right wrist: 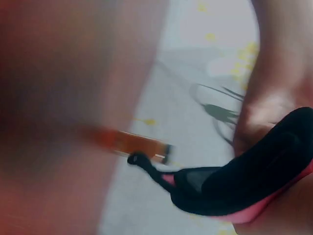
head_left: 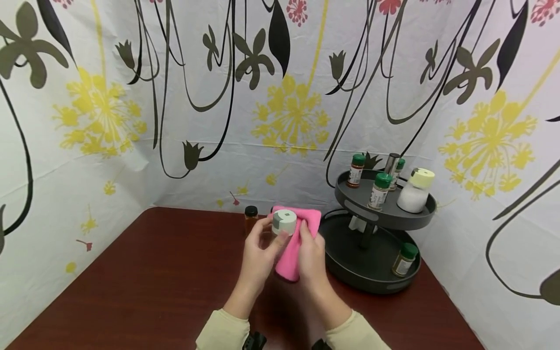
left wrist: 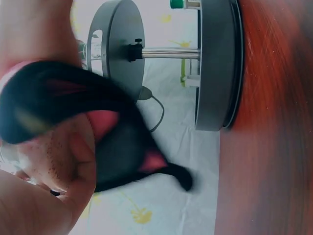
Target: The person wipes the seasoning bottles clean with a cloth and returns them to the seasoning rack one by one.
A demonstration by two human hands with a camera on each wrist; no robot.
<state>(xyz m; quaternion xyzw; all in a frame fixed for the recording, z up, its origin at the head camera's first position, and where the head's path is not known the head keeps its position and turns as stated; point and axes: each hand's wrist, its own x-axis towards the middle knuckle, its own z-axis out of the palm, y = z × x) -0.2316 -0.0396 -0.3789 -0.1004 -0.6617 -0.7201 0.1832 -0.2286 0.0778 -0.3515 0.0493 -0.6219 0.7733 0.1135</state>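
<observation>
My left hand (head_left: 255,253) grips a small shaker jar with a whitish-grey cap (head_left: 284,221). In the left wrist view the jar's body (left wrist: 51,156) shows brown specks; fingers and cloth hide part of it. My right hand (head_left: 312,255) pinches a pink cloth (head_left: 288,262), thumb on top, and the cloth lies against the jar. From below, the wrist views show the cloth's black side (right wrist: 234,181) with pink edges and a loop-like end (left wrist: 182,177). Both hands are close together above the table.
A two-tier black turntable rack (head_left: 358,287) stands at the right. Its upper tier holds green-capped spice jars (head_left: 378,192) and a white bottle with a yellow cap (head_left: 414,192); another green-capped jar (head_left: 404,260) is below. A black-capped amber bottle (head_left: 251,218) stands behind my left hand.
</observation>
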